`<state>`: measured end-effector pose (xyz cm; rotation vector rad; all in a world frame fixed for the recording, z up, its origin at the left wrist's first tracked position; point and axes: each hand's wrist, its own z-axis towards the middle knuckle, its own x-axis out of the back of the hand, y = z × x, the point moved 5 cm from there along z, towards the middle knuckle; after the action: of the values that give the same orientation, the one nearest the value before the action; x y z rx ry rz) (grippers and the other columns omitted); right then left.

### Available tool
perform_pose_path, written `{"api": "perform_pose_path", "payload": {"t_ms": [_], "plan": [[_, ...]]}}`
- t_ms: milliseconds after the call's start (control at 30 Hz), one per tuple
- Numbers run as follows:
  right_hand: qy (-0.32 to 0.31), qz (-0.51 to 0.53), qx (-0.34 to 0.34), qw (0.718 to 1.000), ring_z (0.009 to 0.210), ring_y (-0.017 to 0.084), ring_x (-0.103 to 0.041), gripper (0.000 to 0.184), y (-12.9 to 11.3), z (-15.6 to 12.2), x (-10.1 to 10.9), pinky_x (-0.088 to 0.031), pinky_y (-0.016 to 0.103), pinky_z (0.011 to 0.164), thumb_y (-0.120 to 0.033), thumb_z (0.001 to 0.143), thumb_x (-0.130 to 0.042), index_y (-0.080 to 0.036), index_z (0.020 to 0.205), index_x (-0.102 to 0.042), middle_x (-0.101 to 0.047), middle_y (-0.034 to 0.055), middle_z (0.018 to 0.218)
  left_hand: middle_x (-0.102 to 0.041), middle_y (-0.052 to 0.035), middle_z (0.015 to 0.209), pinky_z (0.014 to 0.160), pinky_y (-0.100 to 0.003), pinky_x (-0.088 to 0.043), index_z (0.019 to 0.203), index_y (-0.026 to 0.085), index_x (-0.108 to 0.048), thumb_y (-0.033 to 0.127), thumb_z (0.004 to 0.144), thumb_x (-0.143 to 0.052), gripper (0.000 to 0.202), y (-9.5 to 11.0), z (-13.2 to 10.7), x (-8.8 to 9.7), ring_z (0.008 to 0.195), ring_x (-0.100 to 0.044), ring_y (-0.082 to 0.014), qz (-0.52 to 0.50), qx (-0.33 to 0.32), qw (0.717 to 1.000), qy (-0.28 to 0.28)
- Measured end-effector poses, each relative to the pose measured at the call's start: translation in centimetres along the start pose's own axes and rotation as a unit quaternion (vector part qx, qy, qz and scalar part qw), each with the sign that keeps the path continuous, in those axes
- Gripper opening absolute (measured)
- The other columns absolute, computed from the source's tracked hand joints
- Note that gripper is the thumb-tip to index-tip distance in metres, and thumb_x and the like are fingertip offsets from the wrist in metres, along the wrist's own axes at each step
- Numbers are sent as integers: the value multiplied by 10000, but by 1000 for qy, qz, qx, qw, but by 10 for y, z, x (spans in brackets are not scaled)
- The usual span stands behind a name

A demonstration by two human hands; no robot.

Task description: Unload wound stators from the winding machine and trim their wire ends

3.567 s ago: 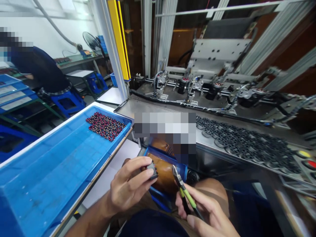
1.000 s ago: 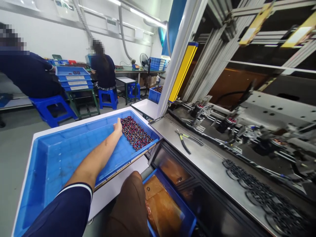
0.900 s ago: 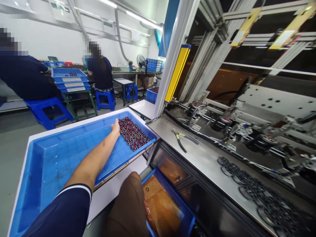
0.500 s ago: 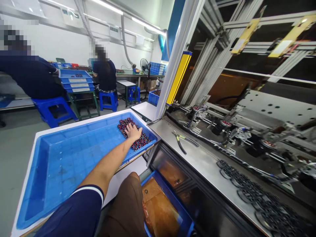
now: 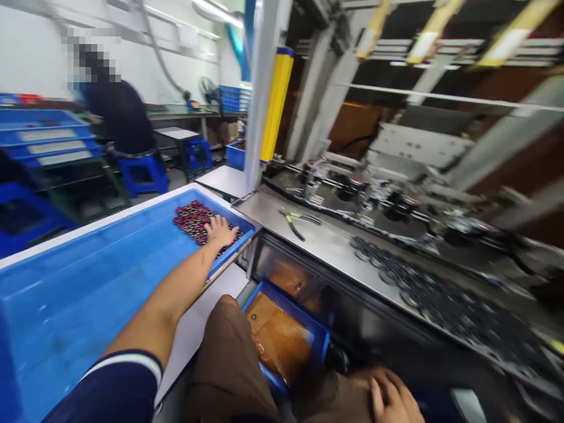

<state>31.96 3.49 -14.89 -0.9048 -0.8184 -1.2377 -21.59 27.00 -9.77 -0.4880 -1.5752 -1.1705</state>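
Since half a second ago the left hand (image 5: 220,230) has slid to the near right edge of the pile of small dark-red parts (image 5: 189,212), and the view has swung so that the right hand (image 5: 392,402) now shows at the bottom. That left hand lies palm down on the pile with its grip spread, fingers fanned over the parts and pinching none of them that can be made out. The pile sits in the far right corner of the big blue tray (image 5: 88,276), and the bare forearm stretches across the tray to reach it. Low in the view, the right hand rests flat on the brown trouser leg (image 5: 348,393), its grip loose and open, though only part of the hand shows. Between the knees a blue bin (image 5: 291,301) stands under the machine front, holding a brown bag (image 5: 277,341). Just right of the tray begins the steel tabletop (image 5: 326,247), where green-handled pliers (image 5: 296,221) lie by themselves, well apart from both hands. Farther right along it rows of black rings (image 5: 409,282) lie flat, blurred by motion. A yellow post (image 5: 275,103) rises behind the tray's corner. Beyond it, far left, a co-worker (image 5: 117,114) sits on a blue stool (image 5: 141,173), back turned.
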Motion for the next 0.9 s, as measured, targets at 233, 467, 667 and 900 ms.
{"api": "perform_pose_path", "payload": {"t_ms": [233,467,667,900], "plan": [[-88,-78,-56,992,1199,259,-561,261,-23,-44,-8,-387,440,1113,-246,972,-468,-146,1008,-707,-668,145,1187,-155,-331,1586,1073,-729,-216,1457,-12,-260,676,886,-374,901,3,1,9,1479,-96,-487,35,-46,998,-24],[-261,-78,-106,956,1160,253,-593,265,-54,-93,-62,-462,517,1019,-340,938,-621,-147,1118,-642,-638,87,1218,-348,-315,1519,967,-687,-381,1375,66,-389,701,748,-426,893,11,0,9,1416,-284,-489,99,-93,989,-50],[-312,-75,-89,943,1255,284,-530,308,-56,-91,-76,-413,556,1066,-337,937,-620,-155,1186,-621,-587,100,1318,-438,-298,1461,999,-595,-383,1348,80,-413,638,731,-329,835,21,0,12,1355,-390,-450,144,-165,976,-12],[-321,-57,-79,942,1296,285,-500,262,-61,-99,-80,-368,569,1100,-316,947,-605,-148,1145,-641,-601,97,1307,-764,25,835,874,-495,-451,813,364,-628,594,612,-351,413,35,-5,16,1132,-579,-396,195,-267,943,22]]}}
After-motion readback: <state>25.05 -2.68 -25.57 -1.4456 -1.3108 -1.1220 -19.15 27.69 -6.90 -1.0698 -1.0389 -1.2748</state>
